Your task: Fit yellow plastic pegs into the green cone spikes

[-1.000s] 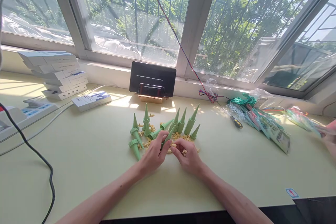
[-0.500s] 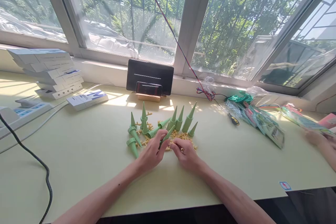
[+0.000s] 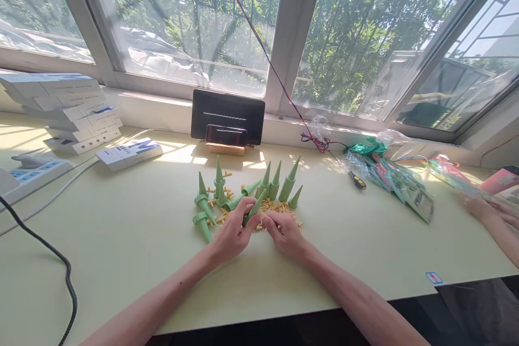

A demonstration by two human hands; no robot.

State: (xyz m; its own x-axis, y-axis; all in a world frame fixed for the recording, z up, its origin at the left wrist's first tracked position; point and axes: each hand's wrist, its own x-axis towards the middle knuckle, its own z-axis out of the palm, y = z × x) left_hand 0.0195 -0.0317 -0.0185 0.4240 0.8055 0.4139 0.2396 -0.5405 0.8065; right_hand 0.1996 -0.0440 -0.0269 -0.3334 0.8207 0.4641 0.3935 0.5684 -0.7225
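Observation:
My left hand [image 3: 236,230] is closed around a green plastic spike [image 3: 256,206], its pointed tip angled up and to the right. Close beside it, my right hand [image 3: 284,231] has its fingers pinched together near the spike; whatever sits between those fingertips is too hidden to name. Behind the hands, several green cone-shaped spikes [image 3: 288,183] stand upright on the table. Others lie on their sides at the left, such as a collared green spike [image 3: 203,225]. Small yellow pegs [image 3: 279,206] are scattered among them in a loose pile.
A tablet [image 3: 227,113] and a phone [image 3: 226,135] lean on a stand at the back. White boxes [image 3: 77,111] are stacked left, near a power strip [image 3: 34,178]. Bagged items [image 3: 399,181] and a yellow-black tool [image 3: 357,180] lie right. Another person's hand [image 3: 482,208] is at the far right.
The whole view has shifted slightly, so things appear a little further left. Both hands keep nearly the same pose, the spike still in my left hand. The other person's hands have moved a little.

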